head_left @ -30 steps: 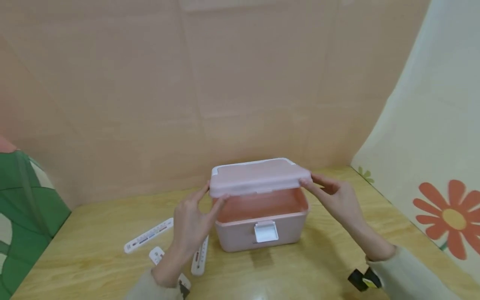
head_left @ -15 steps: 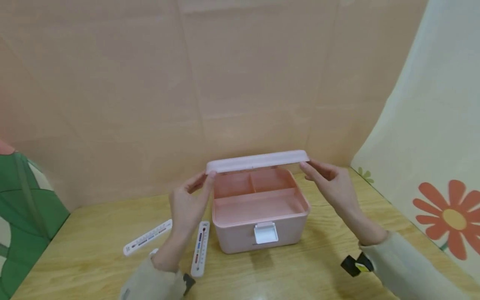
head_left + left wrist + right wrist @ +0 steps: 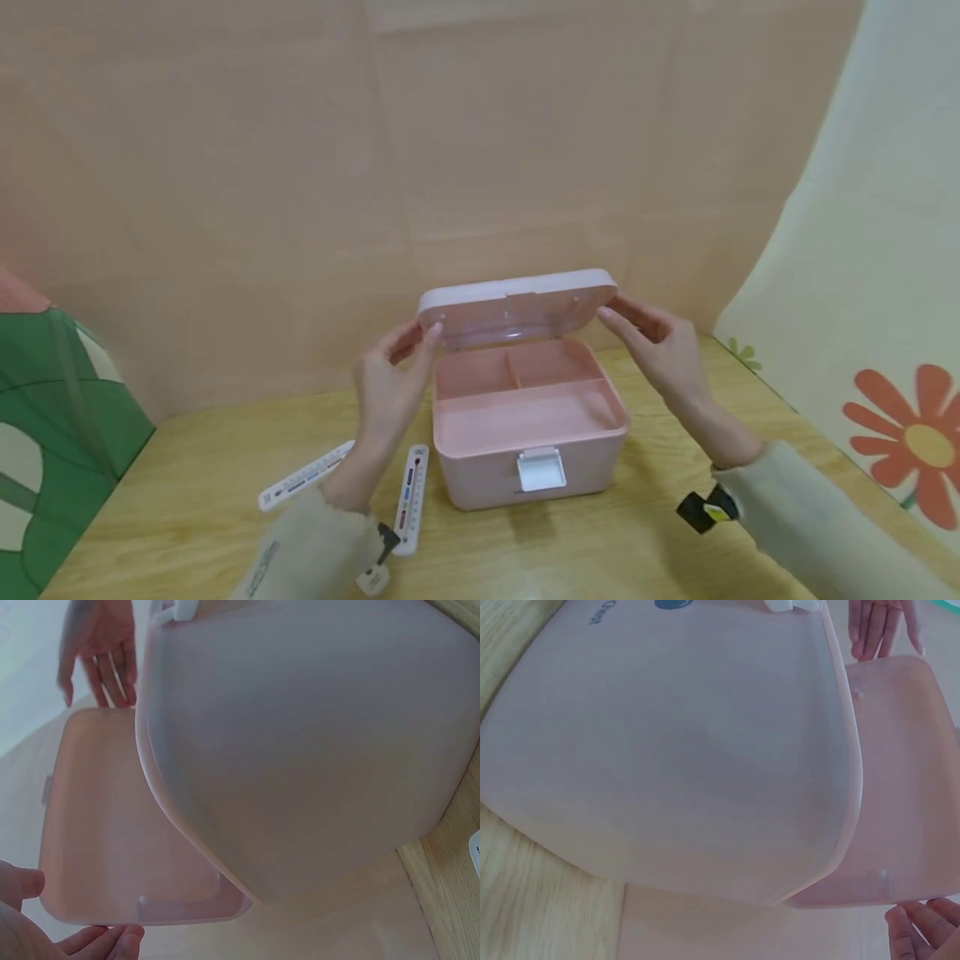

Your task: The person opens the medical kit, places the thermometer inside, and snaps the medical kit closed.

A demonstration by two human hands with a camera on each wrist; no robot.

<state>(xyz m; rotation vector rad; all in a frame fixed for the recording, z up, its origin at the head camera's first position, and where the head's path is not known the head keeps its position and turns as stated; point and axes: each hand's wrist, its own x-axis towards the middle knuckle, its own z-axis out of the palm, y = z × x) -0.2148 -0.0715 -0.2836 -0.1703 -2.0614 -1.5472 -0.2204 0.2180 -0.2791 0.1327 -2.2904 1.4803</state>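
Observation:
A pink storage box (image 3: 483, 479) with a white latch (image 3: 542, 469) stands on the table, its hinged lid (image 3: 517, 287) raised and tilted back. At the lid's left edge is my left hand (image 3: 390, 375), its fingertips touching the side. My right hand (image 3: 671, 358) touches the right edge in the same way. Both wrist views show the fingers (image 3: 101, 943) fairly straight against the lid's rim, with the left thumb standing off it. A pink tray (image 3: 517, 412) with compartments shows inside the box; nothing is seen in it.
Left of the box lie two white strip thermometers (image 3: 411, 500), (image 3: 306, 477). A third white piece (image 3: 372, 579) is mostly hidden by the left sleeve. A beige cloth (image 3: 300, 208) hangs behind the wooden table, and a flower-printed cloth (image 3: 847, 292) hangs on the right.
The lid has swung up and back from partly covering the box, so its underside now faces forward. Both hands have risen with it. The tray inside has come into view.

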